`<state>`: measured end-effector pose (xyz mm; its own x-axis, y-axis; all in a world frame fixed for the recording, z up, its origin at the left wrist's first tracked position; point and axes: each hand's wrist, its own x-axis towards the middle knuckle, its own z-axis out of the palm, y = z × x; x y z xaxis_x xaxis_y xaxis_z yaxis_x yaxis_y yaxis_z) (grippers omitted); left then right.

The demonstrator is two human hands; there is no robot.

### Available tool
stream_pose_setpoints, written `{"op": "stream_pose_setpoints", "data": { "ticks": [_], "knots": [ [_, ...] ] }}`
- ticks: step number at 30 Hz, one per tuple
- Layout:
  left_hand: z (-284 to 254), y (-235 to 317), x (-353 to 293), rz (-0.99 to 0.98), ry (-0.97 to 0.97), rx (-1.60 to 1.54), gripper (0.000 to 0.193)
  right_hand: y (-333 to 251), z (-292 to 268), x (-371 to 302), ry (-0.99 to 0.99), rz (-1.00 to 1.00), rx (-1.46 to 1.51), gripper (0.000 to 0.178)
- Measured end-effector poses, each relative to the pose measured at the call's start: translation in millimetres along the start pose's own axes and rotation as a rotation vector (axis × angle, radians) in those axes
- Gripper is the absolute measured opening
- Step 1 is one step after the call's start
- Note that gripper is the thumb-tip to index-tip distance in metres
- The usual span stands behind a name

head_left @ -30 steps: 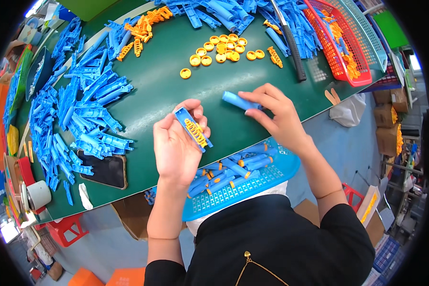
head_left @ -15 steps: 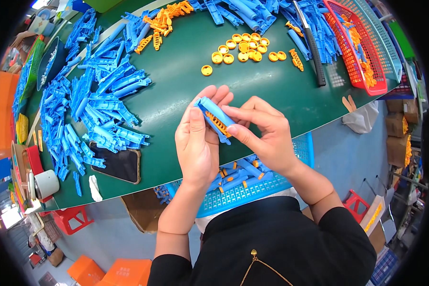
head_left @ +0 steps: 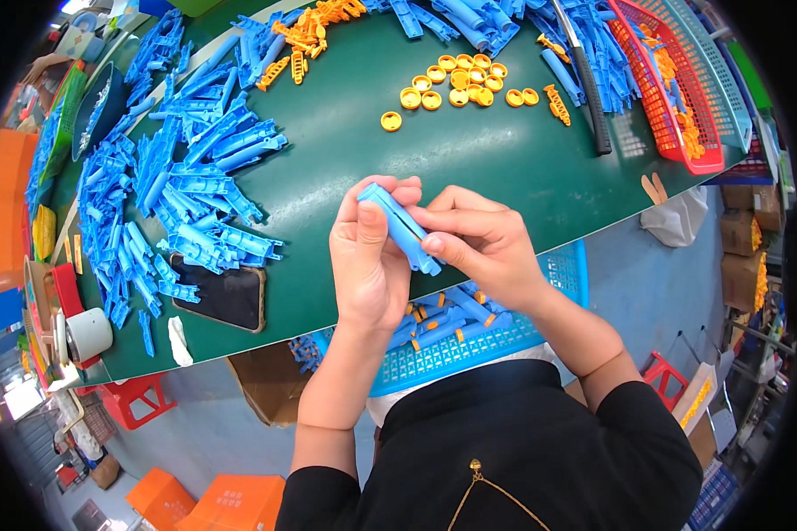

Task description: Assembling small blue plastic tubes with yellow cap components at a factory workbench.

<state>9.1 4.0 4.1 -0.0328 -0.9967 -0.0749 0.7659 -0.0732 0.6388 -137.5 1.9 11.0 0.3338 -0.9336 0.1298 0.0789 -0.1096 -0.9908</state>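
Between my hands, above the near edge of the green table, is a blue plastic tube [head_left: 397, 226] made of two half shells with a narrow gap along its length. My left hand [head_left: 363, 257] is wrapped round its back and upper end, thumb lying along the side. With thumb and forefinger, my right hand [head_left: 483, 243] pinches its lower right side near the seam. Any orange part inside is now almost wholly hidden. Beyond the hands lie several small round orange caps [head_left: 460, 79] and a single orange ladder-like insert [head_left: 557, 104].
Blue half shells [head_left: 181, 195] heap the left, beside a dark phone [head_left: 226, 296]. Orange inserts [head_left: 317, 28] lie at the back. A black-handled knife [head_left: 591, 102] and a red basket [head_left: 673, 97] are far right. Below the table edge, a blue basket [head_left: 469, 350] holds capped tubes.
The two blue half shells have come together over the orange insert, which showed between them before. Both hands keep their hold, and the whole view has shifted slightly.
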Motion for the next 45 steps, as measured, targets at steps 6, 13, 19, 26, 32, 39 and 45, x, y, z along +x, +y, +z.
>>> {"op": "stream_pose_setpoints", "data": {
  "ticks": [6, 13, 19, 26, 32, 39, 45],
  "knots": [
    [6.8, -1.6, -7.7, 0.141, 0.062, 0.089, 0.037, -1.4, 23.1, -8.3, 0.212, -0.140, -0.257, 0.041],
    [-13.7, 1.3, 0.3, 0.364, -0.137, 0.407, 0.035, -10.5, 3.6, -0.1, 0.183, -0.361, -0.479, 0.031],
    [-8.6, 5.5, -11.2, 0.358, -0.183, 0.391, 0.036, -15.6, -1.1, -1.7, 0.122, -0.309, -0.306, 0.029],
    [-9.7, 1.2, -6.7, 0.479, -0.160, 0.398, 0.035, -16.8, -5.8, -1.4, 0.099, 0.045, 0.303, 0.025],
    [-12.4, 2.6, -3.2, 0.532, -0.323, 0.589, 0.035, -11.7, -18.0, -1.3, 0.084, 0.327, 0.655, 0.023],
    [-16.0, 4.2, -3.5, 0.507, -0.256, 0.472, 0.034, -24.7, -7.3, 1.4, 0.136, 0.194, 0.454, 0.029],
    [-9.8, 2.2, -6.0, 0.399, -0.068, 0.270, 0.042, -11.9, -1.8, -1.7, 0.057, -0.456, -0.459, 0.042]
  ]
}}
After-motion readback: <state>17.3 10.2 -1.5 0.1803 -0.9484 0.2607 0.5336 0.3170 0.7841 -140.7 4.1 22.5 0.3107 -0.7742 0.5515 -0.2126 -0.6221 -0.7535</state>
